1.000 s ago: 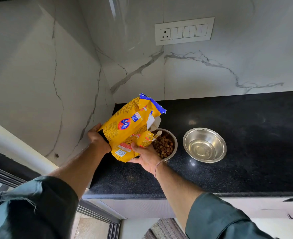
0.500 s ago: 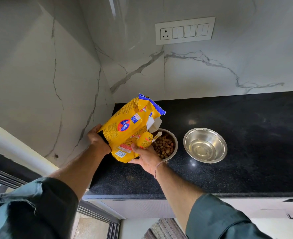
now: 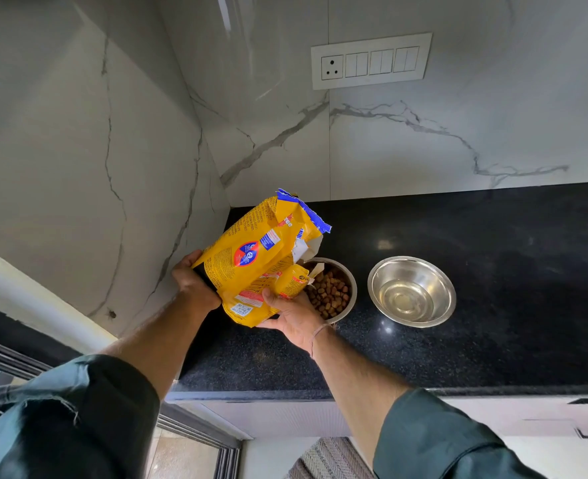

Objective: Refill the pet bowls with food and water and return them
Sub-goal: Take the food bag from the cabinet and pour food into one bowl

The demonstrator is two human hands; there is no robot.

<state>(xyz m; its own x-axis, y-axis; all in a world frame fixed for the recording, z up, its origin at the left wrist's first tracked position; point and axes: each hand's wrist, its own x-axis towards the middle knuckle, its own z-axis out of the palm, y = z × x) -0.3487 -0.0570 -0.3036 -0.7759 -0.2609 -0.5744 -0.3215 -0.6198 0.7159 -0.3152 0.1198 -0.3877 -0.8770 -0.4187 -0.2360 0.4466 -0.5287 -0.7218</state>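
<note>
Over the left end of the black counter (image 3: pixel 475 271), close to the wall corner, I see the yellow food bag (image 3: pixel 261 257) held tilted. Its torn mouth hangs just above the food bowl (image 3: pixel 353 288), which already has brown kibble (image 3: pixel 330 295) in it.

I judge the bag soft and crinkly. It looks light, but its loose weight will shift toward the mouth, and the glossy film is likely slick. It is best held low at the closed end and along a fold, not by the ripped top.

The left hand (image 3: pixel 194 285) grips the bag's left edge, fingers wrapped behind it and out of my sight. The right hand (image 3: pixel 292 318) cups the near lower corner from beneath, thumb pressed on the printed face and wrist bent back.

Just right of the food bowl stands the water bowl (image 3: pixel 451 299), apart from it. Whether it holds water I cannot tell for certain.
</note>
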